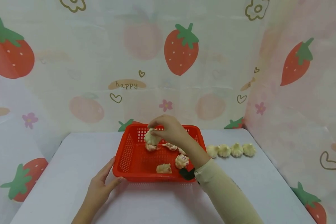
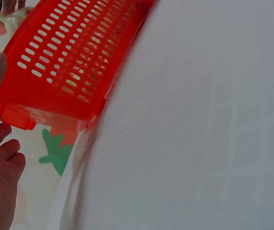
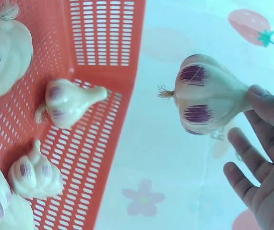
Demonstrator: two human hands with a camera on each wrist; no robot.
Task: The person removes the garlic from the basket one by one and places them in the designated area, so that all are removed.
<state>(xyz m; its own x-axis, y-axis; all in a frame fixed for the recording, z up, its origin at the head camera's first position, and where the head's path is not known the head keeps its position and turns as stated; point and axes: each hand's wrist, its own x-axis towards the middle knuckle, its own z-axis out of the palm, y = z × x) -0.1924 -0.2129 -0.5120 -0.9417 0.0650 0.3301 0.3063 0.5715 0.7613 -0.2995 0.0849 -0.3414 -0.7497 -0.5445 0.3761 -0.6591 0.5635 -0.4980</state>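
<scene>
A garlic bulb (image 3: pixel 206 93) with purple streaks hangs by its stem between the thumb and fingers of my right hand (image 1: pixel 170 130). In the head view that hand is over the back part of a red plastic basket (image 1: pixel 119 155). My left hand (image 1: pixel 99 183) holds the basket's front left corner, thumb on the front rim and fingers along the left side. Inside the basket lie several garlic bulbs, among them one near the front (image 1: pixel 164 168) and one by the right wrist (image 1: pixel 182 161). My right forearm hides part of the basket's right side.
Right of the basket, several pale garlic bulbs (image 1: pixel 236 150) stand in a row on the white-covered table (image 1: pixel 81 149). A strawberry-print sheet (image 1: pixel 95 65) rises behind the table and along both sides.
</scene>
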